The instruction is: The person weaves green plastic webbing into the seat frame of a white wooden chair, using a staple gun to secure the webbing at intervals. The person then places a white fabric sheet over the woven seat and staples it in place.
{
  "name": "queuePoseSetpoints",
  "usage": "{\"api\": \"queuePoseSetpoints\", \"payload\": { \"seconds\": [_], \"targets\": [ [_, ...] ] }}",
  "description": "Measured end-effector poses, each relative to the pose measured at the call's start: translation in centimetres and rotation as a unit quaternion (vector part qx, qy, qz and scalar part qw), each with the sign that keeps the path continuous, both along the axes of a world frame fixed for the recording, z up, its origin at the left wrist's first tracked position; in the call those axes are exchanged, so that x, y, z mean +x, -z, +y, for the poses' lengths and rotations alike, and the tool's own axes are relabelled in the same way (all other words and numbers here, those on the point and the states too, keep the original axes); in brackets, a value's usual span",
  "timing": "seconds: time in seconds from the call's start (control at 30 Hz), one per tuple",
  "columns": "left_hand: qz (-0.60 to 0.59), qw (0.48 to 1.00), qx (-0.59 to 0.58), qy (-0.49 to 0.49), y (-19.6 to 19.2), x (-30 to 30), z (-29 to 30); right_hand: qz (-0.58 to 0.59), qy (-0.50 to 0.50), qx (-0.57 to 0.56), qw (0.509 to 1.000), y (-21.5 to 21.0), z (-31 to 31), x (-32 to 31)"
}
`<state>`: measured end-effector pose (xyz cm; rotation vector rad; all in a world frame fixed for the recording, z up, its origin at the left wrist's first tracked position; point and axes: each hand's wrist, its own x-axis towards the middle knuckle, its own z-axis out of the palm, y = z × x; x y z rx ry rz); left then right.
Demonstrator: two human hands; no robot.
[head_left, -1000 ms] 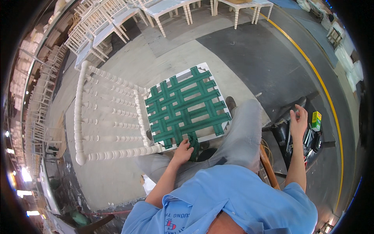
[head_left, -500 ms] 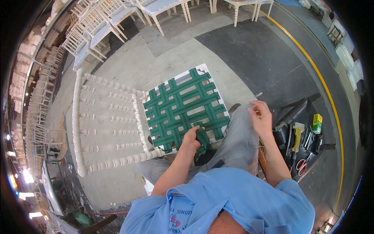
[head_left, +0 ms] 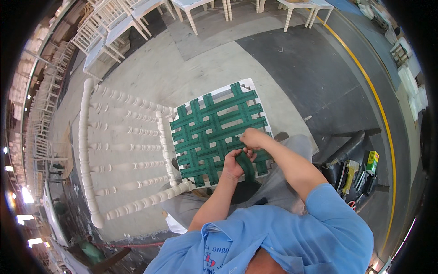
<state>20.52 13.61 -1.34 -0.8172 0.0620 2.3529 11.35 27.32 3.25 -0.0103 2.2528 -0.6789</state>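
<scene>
Both hands are busy on the near edge of the seat from what I can see. Left hand [head_left: 232, 166] is curled tight around a loose end of green webbing strap [head_left: 247, 164], pinching it where it comes off the front rail. Right hand [head_left: 253, 138] is closed too, knuckles up, resting on the weave just beside the left and gripping what looks like the same strap, though I can't tell exactly how its fingers sit under there.

That strap belongs to the woven seat [head_left: 218, 132] of a white chair [head_left: 119, 153] lying on its back on the concrete floor [head_left: 191, 68], spindle backrest pointing off to my left, seat right against my knees.

Progress-wise I'd say it's nearly there: green bands cross over and under each other across pretty much the whole frame, with only small white gaps. What seems left is that last strap end at the near edge, not yet pulled flat and fixed down.

Some tools [head_left: 358, 171] sit on a dark stand to my right, well apart from both hands.
</scene>
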Motion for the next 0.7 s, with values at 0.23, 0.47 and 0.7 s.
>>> {"api": "queuePoseSetpoints", "payload": {
  "seconds": [0.23,0.47,0.7],
  "targets": [
    [-0.001,0.990,-0.128,0.052,-0.1,1.5,-0.8,0.057,0.147,-0.142,0.977,2.3,-2.3,2.0],
    [0.353,0.671,-0.518,0.397,-3.0,12.3,-2.1,0.369,0.190,-0.163,0.895,1.0,-1.4,0.2],
    [0.222,0.917,-0.325,0.058,-6.8,0.1,-1.5,0.338,0.110,-0.063,0.932,-1.6,-1.3,-4.5]
  ]
}}
